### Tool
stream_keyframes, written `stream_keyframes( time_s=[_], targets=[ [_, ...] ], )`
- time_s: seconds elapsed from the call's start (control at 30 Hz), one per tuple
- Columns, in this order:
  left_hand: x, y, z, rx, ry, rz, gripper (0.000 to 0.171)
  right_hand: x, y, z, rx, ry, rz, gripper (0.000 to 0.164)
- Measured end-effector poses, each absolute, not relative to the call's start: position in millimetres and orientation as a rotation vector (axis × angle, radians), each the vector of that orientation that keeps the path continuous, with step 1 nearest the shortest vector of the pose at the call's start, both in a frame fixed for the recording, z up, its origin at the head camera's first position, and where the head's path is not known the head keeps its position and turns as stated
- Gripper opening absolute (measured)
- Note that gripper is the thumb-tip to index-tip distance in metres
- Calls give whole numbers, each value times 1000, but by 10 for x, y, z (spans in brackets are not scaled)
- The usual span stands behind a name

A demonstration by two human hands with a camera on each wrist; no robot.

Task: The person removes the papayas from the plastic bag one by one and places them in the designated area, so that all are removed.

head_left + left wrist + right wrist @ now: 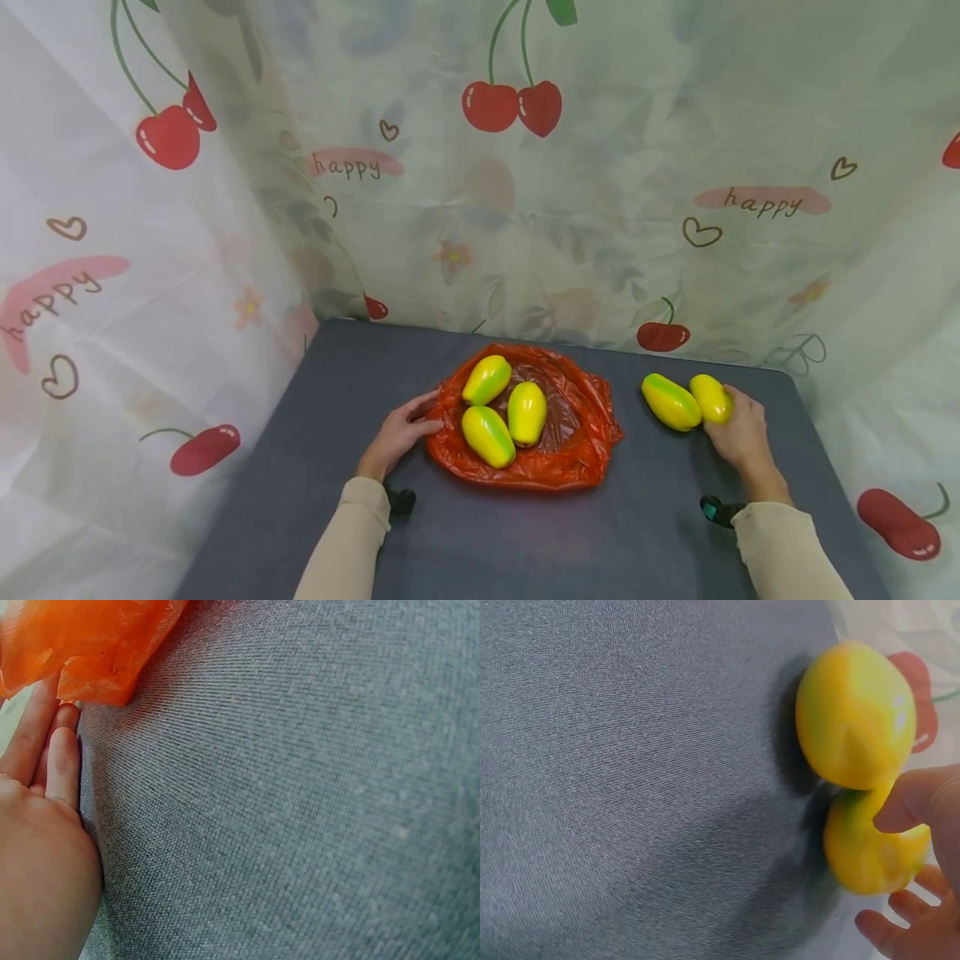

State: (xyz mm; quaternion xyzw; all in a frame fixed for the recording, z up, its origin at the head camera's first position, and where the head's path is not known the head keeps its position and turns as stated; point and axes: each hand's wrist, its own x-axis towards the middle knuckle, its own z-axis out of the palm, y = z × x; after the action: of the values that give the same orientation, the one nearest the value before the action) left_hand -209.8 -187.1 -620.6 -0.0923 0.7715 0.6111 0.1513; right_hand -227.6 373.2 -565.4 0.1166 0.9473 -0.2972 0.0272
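An orange-red plastic bag (564,467) lies spread on the table with its mouth facing up. Inside it sit three yellow-green oval fruits, one of them an upright fruit (527,414) on the right. My left hand (403,433) touches the bag's left edge with fairly straight fingers; in the left wrist view, the bag's orange plastic (97,660) covers some fingertips. On the right, my right hand (742,429) holds a yellow fruit (874,851) between thumb and fingers. Its lower fingers (881,930) stand loose beside it. Against this fruit rests another yellow-green fruit (670,402).
A dark grey cloth-covered table (525,550) carries everything. White curtains (600,167) printed with cherries and the word happy stand behind it and along both sides. Black wrist cameras, including the left one (402,502), are strapped on both wrists.
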Motion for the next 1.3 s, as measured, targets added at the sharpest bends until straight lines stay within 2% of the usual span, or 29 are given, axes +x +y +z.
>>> stream_keyframes(
  time_s=[0.27, 0.7, 1.3],
  targets=[
    [-2098, -1864, -6204, -276, 2220, 1757, 63, -2243, 3673, -5461, 338, 2915, -921, 83],
    [-2091, -1867, -6227, -269, 2203, 1809, 61, -2222, 3423, -5258, 262, 2989, -740, 109],
    [-2076, -1868, -6192, -298, 2208, 1783, 57, -2159, 2981, -5102, -4, 3116, -495, 111]
  ],
)
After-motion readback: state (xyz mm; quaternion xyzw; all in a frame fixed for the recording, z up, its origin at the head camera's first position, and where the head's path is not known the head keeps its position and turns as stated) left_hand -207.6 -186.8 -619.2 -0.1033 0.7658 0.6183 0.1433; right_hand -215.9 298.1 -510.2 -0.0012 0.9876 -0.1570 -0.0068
